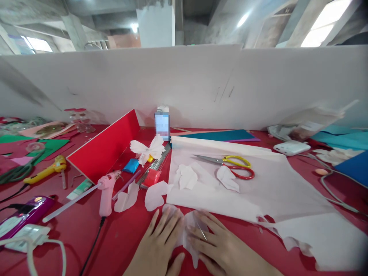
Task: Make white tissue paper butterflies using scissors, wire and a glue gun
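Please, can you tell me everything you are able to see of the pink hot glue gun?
The pink hot glue gun is a glossy plastic tool resting on the red tabletop, its nozzle end pointing toward the red board. A long translucent glue stick sticks out of its rear, and a black cord leaves the base of its handle.

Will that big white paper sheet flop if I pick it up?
Probably yes. The white paper sheet looks thin and soft, and its far edge curls like a roll, so it would likely droop. It should feel very light. Its front edge is ragged with cut-out gaps, so it might tear there if tugged.
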`<state>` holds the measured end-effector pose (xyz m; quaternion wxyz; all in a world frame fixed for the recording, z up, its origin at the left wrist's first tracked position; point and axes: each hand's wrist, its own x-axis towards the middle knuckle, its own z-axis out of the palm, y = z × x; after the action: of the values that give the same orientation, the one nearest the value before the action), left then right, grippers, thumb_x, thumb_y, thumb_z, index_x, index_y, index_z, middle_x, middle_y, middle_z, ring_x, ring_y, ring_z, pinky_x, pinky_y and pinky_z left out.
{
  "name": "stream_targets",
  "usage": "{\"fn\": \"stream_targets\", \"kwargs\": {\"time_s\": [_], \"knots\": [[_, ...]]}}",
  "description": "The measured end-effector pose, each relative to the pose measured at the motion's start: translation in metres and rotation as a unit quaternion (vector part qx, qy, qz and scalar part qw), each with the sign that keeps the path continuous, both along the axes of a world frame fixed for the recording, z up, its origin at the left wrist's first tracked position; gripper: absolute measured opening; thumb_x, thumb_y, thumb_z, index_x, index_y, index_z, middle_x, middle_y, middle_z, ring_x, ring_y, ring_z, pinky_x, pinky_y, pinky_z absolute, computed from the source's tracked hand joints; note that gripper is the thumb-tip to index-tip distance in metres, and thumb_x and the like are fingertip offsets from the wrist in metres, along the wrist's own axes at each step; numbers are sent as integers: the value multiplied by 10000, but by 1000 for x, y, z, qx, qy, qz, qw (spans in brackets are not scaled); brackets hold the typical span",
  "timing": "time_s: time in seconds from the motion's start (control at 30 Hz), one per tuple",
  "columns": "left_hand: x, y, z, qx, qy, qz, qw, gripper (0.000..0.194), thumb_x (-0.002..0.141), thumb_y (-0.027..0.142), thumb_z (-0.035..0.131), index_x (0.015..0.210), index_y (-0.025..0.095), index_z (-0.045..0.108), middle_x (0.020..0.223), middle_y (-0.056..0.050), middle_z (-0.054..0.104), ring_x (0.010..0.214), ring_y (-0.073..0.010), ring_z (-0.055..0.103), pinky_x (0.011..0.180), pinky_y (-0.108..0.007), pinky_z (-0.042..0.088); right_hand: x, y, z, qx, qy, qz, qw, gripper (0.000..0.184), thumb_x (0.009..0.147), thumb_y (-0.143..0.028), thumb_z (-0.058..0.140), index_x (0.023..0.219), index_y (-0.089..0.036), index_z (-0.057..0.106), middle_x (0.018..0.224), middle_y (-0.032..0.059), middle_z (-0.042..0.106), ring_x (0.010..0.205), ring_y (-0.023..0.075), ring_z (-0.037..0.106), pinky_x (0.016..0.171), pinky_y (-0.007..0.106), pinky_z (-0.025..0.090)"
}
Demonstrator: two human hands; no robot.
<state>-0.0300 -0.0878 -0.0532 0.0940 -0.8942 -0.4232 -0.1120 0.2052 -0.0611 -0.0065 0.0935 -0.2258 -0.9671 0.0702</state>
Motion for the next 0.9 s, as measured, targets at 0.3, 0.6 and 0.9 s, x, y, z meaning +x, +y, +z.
{"fn": "stream_targets", "kwargs": {"time_s": [0.3, 0.6, 0.9], "knots": [[-6, 2, 6, 31, 26, -20, 999, 686, 856, 363, 479, 1461, 171, 219, 1469, -23, 373, 1342, -260, 310, 1082, -386, 258, 0, 1, 0, -26, 7, -16, 999, 455, 881, -146, 493, 1329, -230, 503, 1284, 6, 557, 1269, 300, 407, 1071, 483, 333], [-5, 1, 8, -8, 34, -41, 999, 748, 862, 496, 470, 1468, 164, 183, 1476, -67, 351, 1345, -297, 310, 1083, -432, 262, 6, 1, -5, -57, 58, -14, 997, 508, 848, -85, 484, 1343, -197, 475, 1306, 62, 548, 1304, 234, 376, 1114, 423, 255], [2, 25, 47, -95, -142, 0, 985, 428, 928, 288, 438, 1342, 180, 428, 1310, -85, 556, 1217, -229, 485, 964, -371, 449, 16, -1, -18, -489, 383, -202, 758, 240, 981, -306, 290, 890, -229, 498, 748, 12, 596, 740, 166, 540, 758, 322, 413]]}}
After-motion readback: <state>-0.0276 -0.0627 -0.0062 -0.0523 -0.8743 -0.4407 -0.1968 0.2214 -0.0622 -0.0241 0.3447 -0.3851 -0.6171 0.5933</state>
